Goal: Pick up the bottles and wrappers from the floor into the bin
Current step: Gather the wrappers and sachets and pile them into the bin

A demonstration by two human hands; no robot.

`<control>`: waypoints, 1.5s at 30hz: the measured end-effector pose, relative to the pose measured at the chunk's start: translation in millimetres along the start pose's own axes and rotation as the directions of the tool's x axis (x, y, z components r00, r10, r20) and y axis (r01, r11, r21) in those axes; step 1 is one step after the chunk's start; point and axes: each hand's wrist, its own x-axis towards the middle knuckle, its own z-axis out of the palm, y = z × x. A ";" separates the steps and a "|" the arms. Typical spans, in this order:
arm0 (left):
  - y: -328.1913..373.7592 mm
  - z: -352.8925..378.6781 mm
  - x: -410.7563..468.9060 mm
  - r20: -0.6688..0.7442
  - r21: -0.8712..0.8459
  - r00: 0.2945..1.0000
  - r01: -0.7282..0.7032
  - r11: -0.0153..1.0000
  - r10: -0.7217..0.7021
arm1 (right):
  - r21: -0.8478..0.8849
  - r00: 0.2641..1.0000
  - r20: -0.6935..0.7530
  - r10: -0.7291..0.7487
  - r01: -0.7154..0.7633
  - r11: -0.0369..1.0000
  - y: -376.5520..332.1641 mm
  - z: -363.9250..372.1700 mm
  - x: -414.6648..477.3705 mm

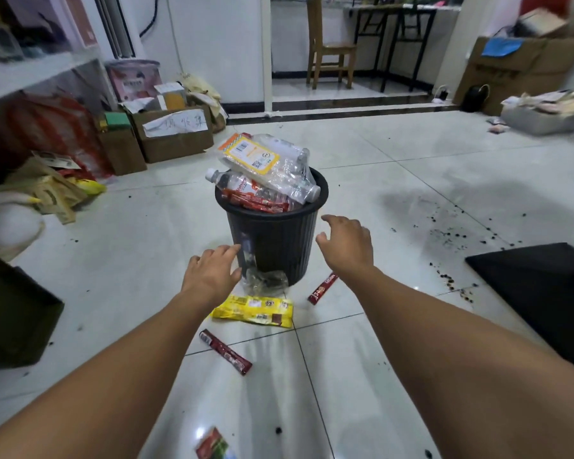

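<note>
L grip, R grip flanking bin

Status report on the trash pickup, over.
Left hand, right hand open, empty, by bin. Bin heaped past rim. Yellow wrapper, red sachets, clear plastic on floor.

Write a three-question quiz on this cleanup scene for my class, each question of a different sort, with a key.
1. True or false: the black bin is empty.
2. Multiple choice: the yellow wrapper lies A) inside the bin, B) on the floor in front of the bin, C) in a hand.
3. Short answer: what do the left hand and the right hand hold?

Key
1. False: plastic bottles and packets are heaped past its rim.
2. B.
3. Nothing: both are open, one on each side of the bin.
</note>
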 end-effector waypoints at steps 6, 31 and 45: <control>3.4 34.7 -48.4 0.131 -0.001 0.991 0.033 0.999 -0.032 | -0.083 0.988 0.150 -0.034 0.047 0.995 3.2 17.8 -57.3; 12.2 179.8 -172.9 0.566 0.014 0.748 0.412 0.911 -0.347 | -0.159 0.872 0.472 -0.127 0.226 0.961 -2.1 108.8 -132.4; -82.5 105.0 -55.2 0.301 -0.280 0.858 0.497 0.821 -0.416 | -0.124 0.810 0.560 -0.173 0.289 0.949 -54.9 170.0 -114.4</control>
